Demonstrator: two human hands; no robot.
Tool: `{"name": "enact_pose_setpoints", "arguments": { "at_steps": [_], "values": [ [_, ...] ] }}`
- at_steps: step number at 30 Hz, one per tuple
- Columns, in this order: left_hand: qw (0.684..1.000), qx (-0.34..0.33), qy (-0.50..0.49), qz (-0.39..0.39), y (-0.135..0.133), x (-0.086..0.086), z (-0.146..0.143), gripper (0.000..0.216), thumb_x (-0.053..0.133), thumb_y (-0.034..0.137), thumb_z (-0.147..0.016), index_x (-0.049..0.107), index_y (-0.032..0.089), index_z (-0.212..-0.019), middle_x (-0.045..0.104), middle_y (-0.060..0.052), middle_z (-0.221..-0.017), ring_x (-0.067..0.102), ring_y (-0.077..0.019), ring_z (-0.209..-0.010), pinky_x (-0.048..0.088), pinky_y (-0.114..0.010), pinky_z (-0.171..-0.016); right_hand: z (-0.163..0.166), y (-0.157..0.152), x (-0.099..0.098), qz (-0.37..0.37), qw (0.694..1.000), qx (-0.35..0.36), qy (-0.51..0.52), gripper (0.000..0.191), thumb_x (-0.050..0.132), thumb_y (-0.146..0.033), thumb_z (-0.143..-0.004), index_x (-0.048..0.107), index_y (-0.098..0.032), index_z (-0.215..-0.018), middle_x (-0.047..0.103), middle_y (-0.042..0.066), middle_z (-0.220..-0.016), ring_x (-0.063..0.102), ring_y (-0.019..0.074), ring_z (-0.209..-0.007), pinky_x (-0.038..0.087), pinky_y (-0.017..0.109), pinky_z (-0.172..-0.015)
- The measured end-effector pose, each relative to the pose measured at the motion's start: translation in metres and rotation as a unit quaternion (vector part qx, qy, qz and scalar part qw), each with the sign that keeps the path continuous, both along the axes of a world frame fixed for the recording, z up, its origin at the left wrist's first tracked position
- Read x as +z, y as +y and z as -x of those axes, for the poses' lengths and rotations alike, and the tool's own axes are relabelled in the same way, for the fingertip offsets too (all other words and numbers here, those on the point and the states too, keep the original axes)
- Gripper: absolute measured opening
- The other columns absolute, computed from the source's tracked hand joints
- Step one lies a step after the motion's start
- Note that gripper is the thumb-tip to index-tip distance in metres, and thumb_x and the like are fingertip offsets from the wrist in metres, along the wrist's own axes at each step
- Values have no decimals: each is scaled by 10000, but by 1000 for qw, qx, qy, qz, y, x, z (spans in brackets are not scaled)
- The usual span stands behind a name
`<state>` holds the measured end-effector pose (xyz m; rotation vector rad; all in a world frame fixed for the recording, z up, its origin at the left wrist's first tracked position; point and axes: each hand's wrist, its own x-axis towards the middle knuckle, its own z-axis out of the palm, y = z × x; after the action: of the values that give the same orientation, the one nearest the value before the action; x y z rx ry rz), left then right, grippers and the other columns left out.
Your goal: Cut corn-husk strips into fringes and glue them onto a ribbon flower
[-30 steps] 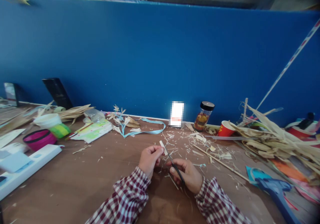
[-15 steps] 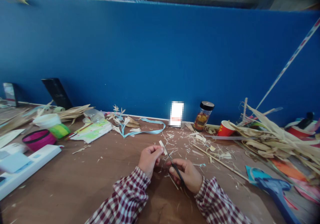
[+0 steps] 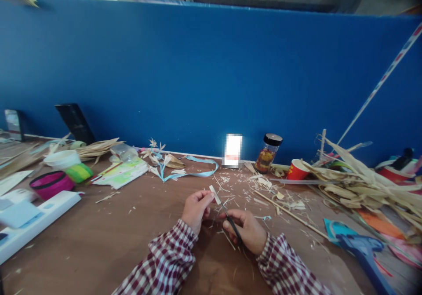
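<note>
My left hand (image 3: 197,209) pinches a short pale strip (image 3: 214,194), which looks like dried husk, between thumb and fingers. Scissors (image 3: 232,226) with dark handles are gripped in my right hand (image 3: 247,230), their blades pointing up and left at the strip's lower end. Whether the blades touch the strip is too small to tell. Fine pale clippings (image 3: 227,198) lie scattered on the brown table (image 3: 132,246) around and beyond both hands.
Behind the clippings stand a dark-lidded jar (image 3: 266,156), a red paper cup (image 3: 296,169) and a blurred bright screen (image 3: 233,149). Dried husks (image 3: 346,180) and a blue glue gun (image 3: 359,244) lie right. Blue ribbon (image 3: 198,173), a magenta pouch (image 3: 51,185) and a white power strip (image 3: 62,202) are left.
Almost nothing differs. Both hands keep their places, with the strip and scissors shifted only very slightly.
</note>
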<state>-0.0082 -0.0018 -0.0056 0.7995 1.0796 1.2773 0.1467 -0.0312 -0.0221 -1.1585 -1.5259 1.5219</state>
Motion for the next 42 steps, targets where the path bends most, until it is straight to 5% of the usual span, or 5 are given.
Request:
{"name": "enact_pose_setpoints", "arguments": {
  "at_steps": [42],
  "values": [
    [999, -27, 30, -28, 0, -9, -4, 209, 643, 315, -622, 579, 118, -605, 543, 28, -480, 339, -13, -328, 230, -135, -320, 0, -1, 5, -10, 1000, 0, 9, 360, 580, -400, -718, 579, -128, -955, 476, -57, -468, 412, 55, -388, 348, 171, -389]
  ]
}}
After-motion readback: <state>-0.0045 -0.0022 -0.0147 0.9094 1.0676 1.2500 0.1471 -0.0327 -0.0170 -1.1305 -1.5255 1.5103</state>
